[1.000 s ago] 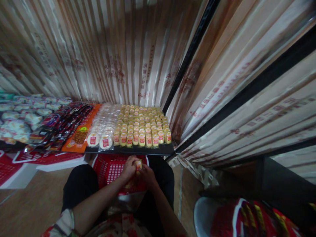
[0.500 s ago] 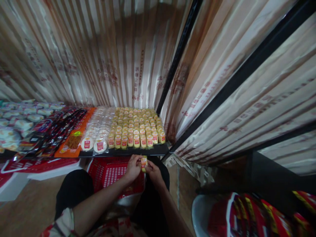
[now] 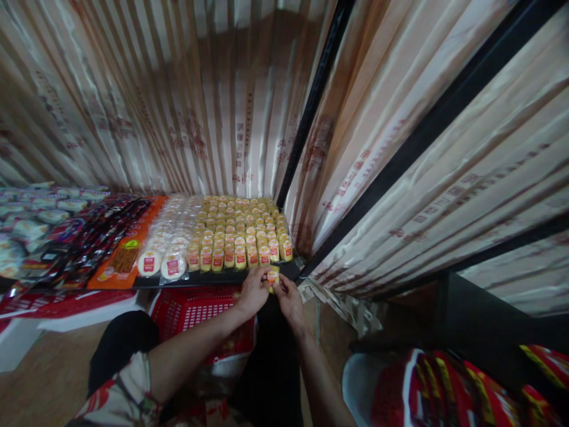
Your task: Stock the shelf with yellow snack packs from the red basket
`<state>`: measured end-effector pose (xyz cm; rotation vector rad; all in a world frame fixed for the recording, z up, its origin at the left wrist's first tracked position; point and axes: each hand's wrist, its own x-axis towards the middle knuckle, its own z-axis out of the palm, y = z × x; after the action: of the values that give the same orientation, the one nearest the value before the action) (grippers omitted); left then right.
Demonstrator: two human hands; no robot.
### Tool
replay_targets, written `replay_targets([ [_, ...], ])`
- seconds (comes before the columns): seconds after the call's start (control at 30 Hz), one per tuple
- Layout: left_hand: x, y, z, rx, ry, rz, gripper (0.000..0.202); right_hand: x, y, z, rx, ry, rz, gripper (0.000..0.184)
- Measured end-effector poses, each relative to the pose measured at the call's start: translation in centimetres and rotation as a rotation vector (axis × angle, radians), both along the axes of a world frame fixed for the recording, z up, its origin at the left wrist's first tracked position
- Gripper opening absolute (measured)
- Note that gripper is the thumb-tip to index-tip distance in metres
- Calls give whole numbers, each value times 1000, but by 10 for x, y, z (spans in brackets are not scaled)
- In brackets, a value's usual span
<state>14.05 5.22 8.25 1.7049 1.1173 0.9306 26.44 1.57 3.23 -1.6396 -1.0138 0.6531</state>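
My left hand (image 3: 254,292) and my right hand (image 3: 288,298) are both pinched on one small yellow snack packet with a red label (image 3: 272,277). They hold it at the front edge of a low black shelf (image 3: 222,277), near its right end. On that shelf stand several rows of the same yellow packets (image 3: 240,234), upright and tightly packed. Left of them lie round white packets (image 3: 168,255) with red labels.
A red plastic basket (image 3: 200,308) sits on my lap under my arms. Orange and dark snack bags (image 3: 102,243) fill the shelf further left. Wrapped shelving with black posts (image 3: 311,112) rises behind and to the right. A white stool with red bags (image 3: 440,385) stands at bottom right.
Both hands have lifted the yellow packet from over the basket up and right to the shelf's front edge. The view has tilted slightly.
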Motion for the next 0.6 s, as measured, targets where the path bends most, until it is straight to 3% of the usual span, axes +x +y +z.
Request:
replay_targets([
  [0.27, 24, 8, 6, 69, 41, 1, 48, 9, 14, 12, 57, -286, -122, 55],
  [0.6, 36, 18, 14, 48, 103, 13, 42, 3, 28, 11, 32, -393, -204, 56],
])
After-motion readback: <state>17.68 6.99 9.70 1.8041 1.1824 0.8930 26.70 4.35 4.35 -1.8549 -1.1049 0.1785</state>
